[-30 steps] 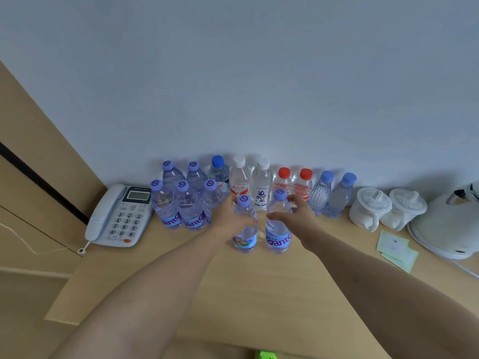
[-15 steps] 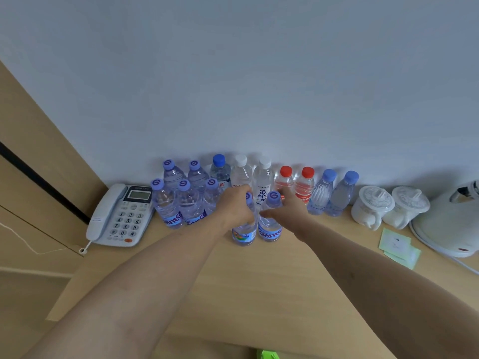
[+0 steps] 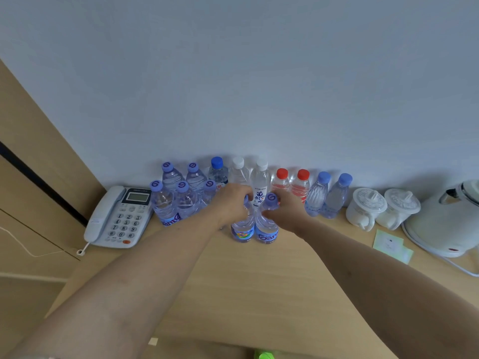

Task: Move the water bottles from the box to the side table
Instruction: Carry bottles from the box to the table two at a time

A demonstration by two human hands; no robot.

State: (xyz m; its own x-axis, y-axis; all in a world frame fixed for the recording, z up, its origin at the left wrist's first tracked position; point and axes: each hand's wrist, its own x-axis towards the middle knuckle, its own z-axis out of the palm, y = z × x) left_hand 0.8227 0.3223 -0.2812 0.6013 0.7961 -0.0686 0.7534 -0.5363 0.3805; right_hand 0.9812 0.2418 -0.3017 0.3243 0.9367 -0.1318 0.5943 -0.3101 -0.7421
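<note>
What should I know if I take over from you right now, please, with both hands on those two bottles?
Left hand: grips the neck of the left front bottle.
Right hand: grips the neck of the right front bottle, just under its purple cap.
Both bottles stand upright, side by side on the table, in front of the row of bottles along the wall.
Done: many bottles already stand on the table, between the phone and the white cups.
Left: let go of these two. The box is out of view, so I cannot tell how many remain.
</note>
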